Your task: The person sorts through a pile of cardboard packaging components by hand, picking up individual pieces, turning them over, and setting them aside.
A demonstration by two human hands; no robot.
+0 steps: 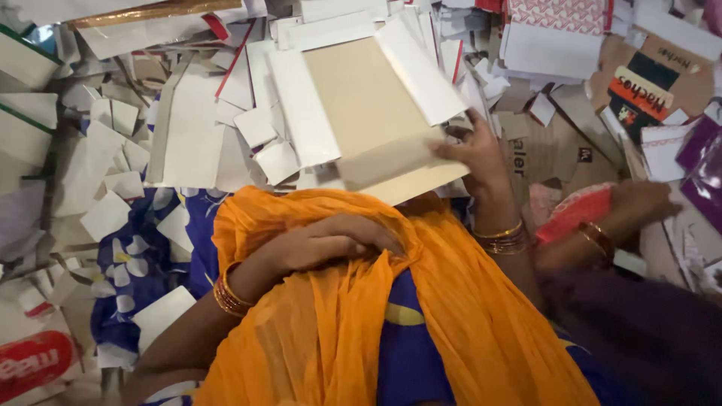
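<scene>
The right hand (474,154) pinches the half-folded cardboard sheet (368,113) above the lap, its flaps not all folded; the left hand (323,244) rests loosely closed on the orange cloth (451,316); many cut pieces (188,128) lie on the floor.

I log one flat tan cardboard sheet with white folded flaps (368,98), roughly rectangular, tilted so its long axis runs from upper left to lower right. Its brown face is up; a white flap lies along the left edge and another folds over the upper right corner. A cream-coloured lower flap (391,162) is bent across the near end. The sheet rests on the heap of white paper offcuts, its near edge just beyond the orange cloth. I see it pinched at the lower right corner; the left edge is free and unsupported by any hand.
</scene>
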